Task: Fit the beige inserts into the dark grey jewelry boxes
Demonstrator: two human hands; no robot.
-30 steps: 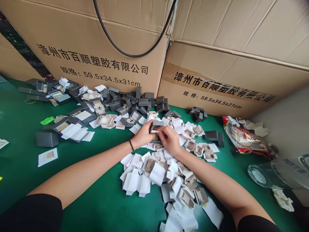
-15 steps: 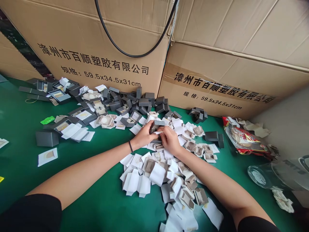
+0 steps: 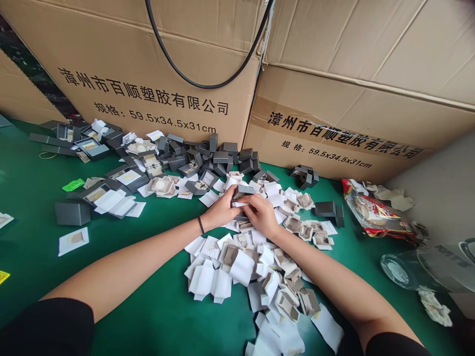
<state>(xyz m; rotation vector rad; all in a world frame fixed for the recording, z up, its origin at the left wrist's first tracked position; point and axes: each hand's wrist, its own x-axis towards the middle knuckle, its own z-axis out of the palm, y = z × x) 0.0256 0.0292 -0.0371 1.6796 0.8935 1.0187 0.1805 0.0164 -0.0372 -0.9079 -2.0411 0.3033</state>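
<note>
A small dark grey box (image 3: pixel 244 190) stands open between my two hands, above the middle of the scattered paper pieces. My left hand (image 3: pixel 221 211) is closed around its left side, with a dark band on the wrist. From the right, my right hand (image 3: pixel 262 216) has its fingers pressed together over a white card insert (image 3: pixel 240 204) at the box opening. The fingers cover much of the box's inside. Folded white card inserts (image 3: pixel 241 267) with grey-brown undersides lie heaped just in front of both hands.
More dark grey boxes (image 3: pixel 220 157) are piled along the back against large cardboard cartons (image 3: pixel 166 74). A black cable (image 3: pixel 208 86) hangs in a loop above. On the right are a red food packet (image 3: pixel 378 212) and a clear glass jar (image 3: pixel 404 271), on the green tabletop (image 3: pixel 148 306).
My right fingers have shifted slightly left, further over the box, and the white insert now sits lower across its opening. My left hand has hardly moved.
</note>
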